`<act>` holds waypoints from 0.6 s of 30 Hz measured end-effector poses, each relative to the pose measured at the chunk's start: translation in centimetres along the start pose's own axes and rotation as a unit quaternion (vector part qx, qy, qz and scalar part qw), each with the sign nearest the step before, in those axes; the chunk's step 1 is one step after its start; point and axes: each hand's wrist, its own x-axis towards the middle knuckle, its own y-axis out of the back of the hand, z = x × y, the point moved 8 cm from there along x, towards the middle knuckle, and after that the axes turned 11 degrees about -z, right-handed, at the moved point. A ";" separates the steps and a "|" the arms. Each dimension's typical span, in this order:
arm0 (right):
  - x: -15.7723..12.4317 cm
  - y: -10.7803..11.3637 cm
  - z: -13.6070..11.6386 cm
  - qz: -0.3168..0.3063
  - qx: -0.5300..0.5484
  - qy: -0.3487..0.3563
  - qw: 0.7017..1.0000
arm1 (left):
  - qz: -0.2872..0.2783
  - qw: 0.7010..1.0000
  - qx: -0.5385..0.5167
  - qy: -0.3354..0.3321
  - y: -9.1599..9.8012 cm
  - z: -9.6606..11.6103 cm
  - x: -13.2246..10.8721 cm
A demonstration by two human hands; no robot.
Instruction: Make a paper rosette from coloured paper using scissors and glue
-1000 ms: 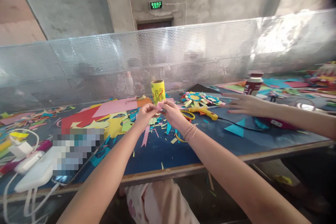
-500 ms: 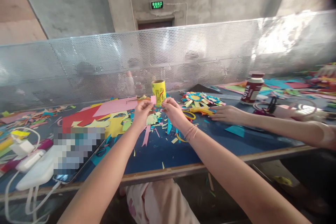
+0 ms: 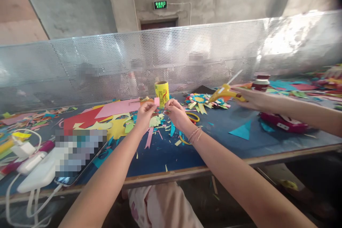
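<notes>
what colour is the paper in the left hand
Pink; the paper shows in the head view.

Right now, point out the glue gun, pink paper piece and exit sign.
Glue gun (image 3: 226, 90): head view, yellow body.
Pink paper piece (image 3: 156, 101): head view, exposed face.
Exit sign (image 3: 160, 5): head view, lit panel.

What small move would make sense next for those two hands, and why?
Perhaps bring the right hand slightly left to steady the small pink paper: only the left hand pinches it, and the right hand is close by but not touching it.
</notes>
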 end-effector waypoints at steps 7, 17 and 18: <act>0.0 -0.1 0.0 -0.007 0.013 0.001 1.000 | 0.000 1.000 -0.003 0.005 -0.1 0.0 0.0; 0.4 1.5 1.3 0.032 -0.022 -0.014 0.999 | -0.007 1.000 -0.007 0.020 0.0 -0.5 0.0; 0.4 1.9 1.5 0.046 -0.035 -0.021 0.998 | -0.009 1.000 -0.011 0.024 0.0 -0.5 0.0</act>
